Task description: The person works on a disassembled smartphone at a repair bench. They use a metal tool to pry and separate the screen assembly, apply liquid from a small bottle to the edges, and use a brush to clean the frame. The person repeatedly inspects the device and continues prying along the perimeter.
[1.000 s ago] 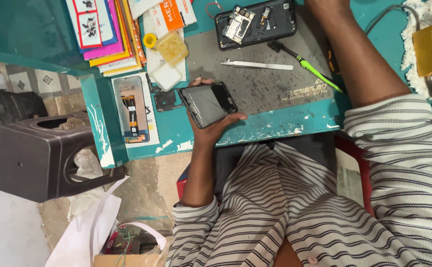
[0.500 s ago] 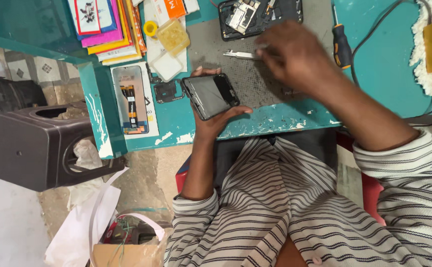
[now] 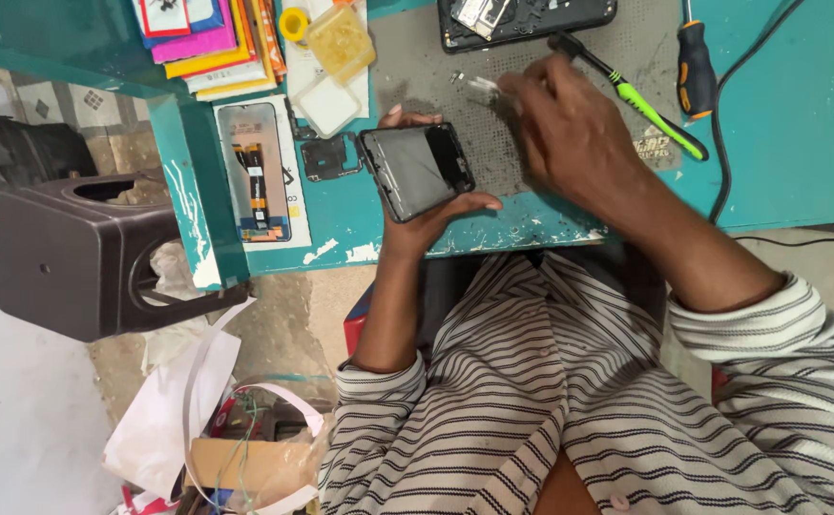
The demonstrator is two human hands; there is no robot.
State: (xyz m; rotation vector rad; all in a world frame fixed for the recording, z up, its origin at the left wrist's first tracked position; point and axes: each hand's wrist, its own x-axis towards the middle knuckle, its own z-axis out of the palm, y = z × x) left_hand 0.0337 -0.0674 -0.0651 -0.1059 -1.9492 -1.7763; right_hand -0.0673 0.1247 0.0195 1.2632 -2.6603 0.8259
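My left hand [image 3: 415, 234] grips a dark phone [image 3: 415, 172] by its edges, screen side up, just above the near edge of the teal table [image 3: 780, 153]. My right hand [image 3: 570, 133] hovers over the grey work mat [image 3: 417, 67] to the right of the phone. It pinches thin metal tweezers [image 3: 479, 88], whose blurred tips point left, above the phone's top corner. The tweezer tips stay apart from the phone.
An opened phone body [image 3: 522, 14] lies at the mat's far edge. A green-handled tool [image 3: 646, 105] and a black-and-orange screwdriver [image 3: 696, 67] lie to the right. A packaged display part [image 3: 257, 176], a small black frame piece [image 3: 326, 157] and a plastic box [image 3: 341, 38] sit to the left. A brown stool [image 3: 73, 253] stands on the floor.
My right hand came down from the far edge, picked the tweezers up off the mat and carried them toward the phone. The left hand kept hold of the phone.
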